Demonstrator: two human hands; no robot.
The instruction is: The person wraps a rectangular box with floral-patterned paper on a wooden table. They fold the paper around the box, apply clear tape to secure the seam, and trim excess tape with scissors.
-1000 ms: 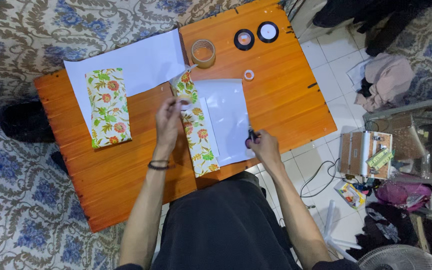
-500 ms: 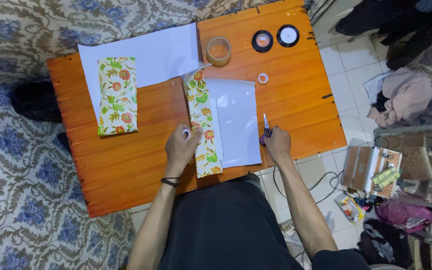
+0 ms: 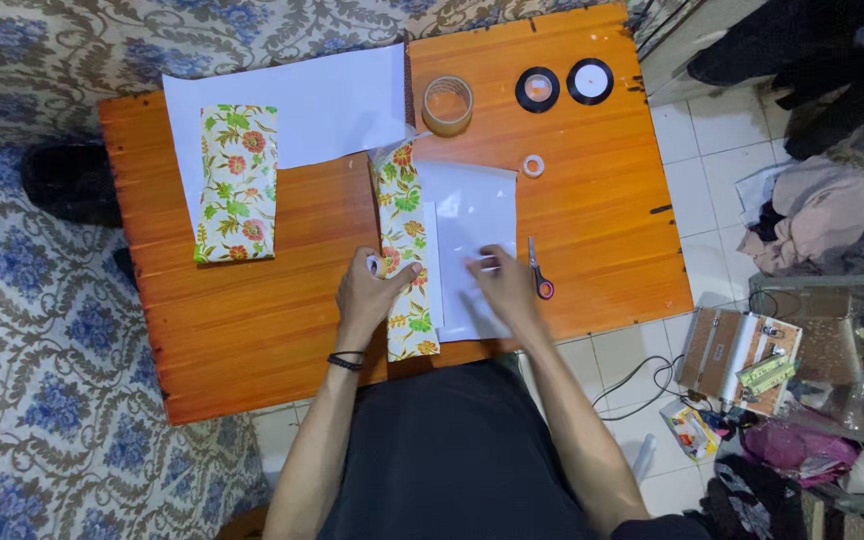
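On the orange wooden table (image 3: 252,330) lies a sheet of white paper (image 3: 472,215) with a floral-patterned strip (image 3: 404,230) folded along its left edge. My left hand (image 3: 372,292) rests on that floral strip and seems to hold a small white roll between thumb and finger. My right hand (image 3: 500,285) lies on the white paper, fingers spread flat and blurred. Small scissors with a red handle (image 3: 537,268) lie on the table just right of my right hand, apart from it.
A floral-wrapped flat packet (image 3: 238,182) lies on a big white sheet (image 3: 322,100) at the far left. A brown tape roll (image 3: 447,104), two black rolls (image 3: 536,89) (image 3: 589,81) and a small white ring (image 3: 533,165) sit at the back. Clothes and boxes crowd the floor at right.
My right hand has put the scissors down on the table and moved left onto the white paper. My left hand has slid a little nearer along the floral strip.
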